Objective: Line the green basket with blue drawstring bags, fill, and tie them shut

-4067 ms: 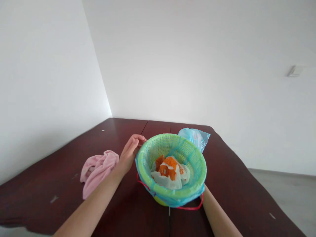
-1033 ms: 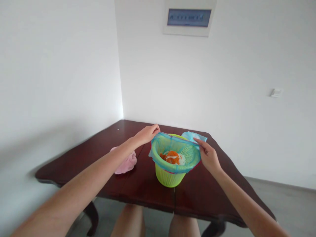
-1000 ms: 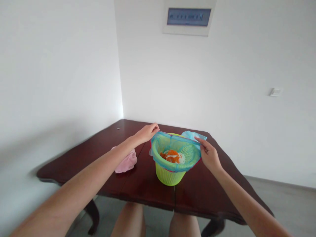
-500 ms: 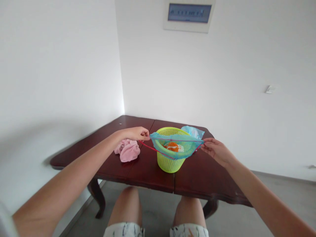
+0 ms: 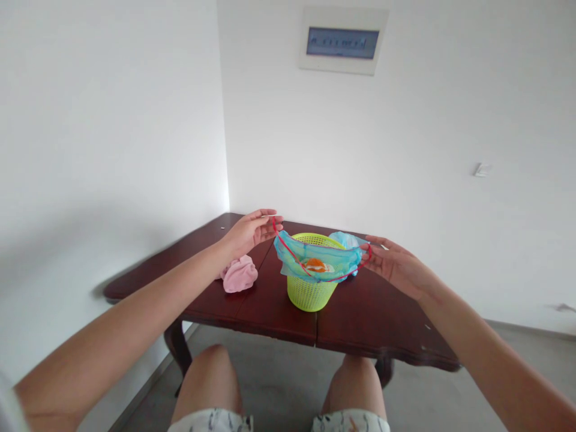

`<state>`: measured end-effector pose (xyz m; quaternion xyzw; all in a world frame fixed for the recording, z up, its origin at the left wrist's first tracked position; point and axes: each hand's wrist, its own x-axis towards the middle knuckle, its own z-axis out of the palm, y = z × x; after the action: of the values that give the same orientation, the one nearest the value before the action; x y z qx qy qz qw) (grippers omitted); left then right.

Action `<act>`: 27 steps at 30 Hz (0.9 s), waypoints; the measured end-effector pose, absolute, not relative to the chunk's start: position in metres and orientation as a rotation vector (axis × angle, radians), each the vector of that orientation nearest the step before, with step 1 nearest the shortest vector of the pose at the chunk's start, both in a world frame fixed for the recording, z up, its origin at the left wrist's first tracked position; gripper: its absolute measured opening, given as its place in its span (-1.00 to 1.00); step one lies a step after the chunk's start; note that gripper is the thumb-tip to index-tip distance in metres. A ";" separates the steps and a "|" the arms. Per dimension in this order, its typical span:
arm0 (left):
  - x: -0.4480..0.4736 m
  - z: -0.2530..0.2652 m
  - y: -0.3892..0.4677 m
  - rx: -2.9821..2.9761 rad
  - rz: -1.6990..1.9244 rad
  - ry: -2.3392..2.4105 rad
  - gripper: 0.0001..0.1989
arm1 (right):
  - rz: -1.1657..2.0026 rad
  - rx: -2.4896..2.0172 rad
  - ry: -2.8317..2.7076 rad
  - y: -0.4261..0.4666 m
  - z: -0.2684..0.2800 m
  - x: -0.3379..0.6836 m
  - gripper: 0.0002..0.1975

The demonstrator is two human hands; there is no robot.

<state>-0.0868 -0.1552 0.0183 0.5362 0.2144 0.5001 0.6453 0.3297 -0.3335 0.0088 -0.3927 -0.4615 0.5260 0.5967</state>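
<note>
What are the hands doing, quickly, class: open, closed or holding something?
Left hand: loosely curled, holding the red drawstring of the blue bag.
Right hand: partly curled, holding the red drawstring at the bag's other side.

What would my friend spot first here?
Probably the bright green basket on the dark table, with a blue bag at its mouth and something orange inside. Next, the red drawstring, stretched between the left hand and right hand. A pink cloth lies left of the basket.

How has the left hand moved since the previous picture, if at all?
Yes, upward in the view: the left hand was below the table's back edge and now overlaps it.
</note>
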 end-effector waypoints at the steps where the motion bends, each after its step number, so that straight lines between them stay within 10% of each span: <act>1: -0.085 0.019 -0.159 1.222 1.173 0.463 -0.74 | 1.180 -0.878 -1.093 -0.337 0.012 0.326 -0.53; 21: -0.057 0.041 -0.144 1.338 1.224 0.705 -0.43 | -0.404 -1.028 -1.498 -0.295 0.000 0.304 -0.51; 27: -0.057 0.042 -0.152 1.452 1.295 0.482 -0.53 | -0.306 -0.990 -1.549 -0.292 -0.001 0.302 -0.42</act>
<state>-0.0573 -0.1517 0.0425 0.6103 0.2025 0.5446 0.5385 0.3024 -0.2916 -0.0014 -0.4263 -0.6673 -0.1320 0.5962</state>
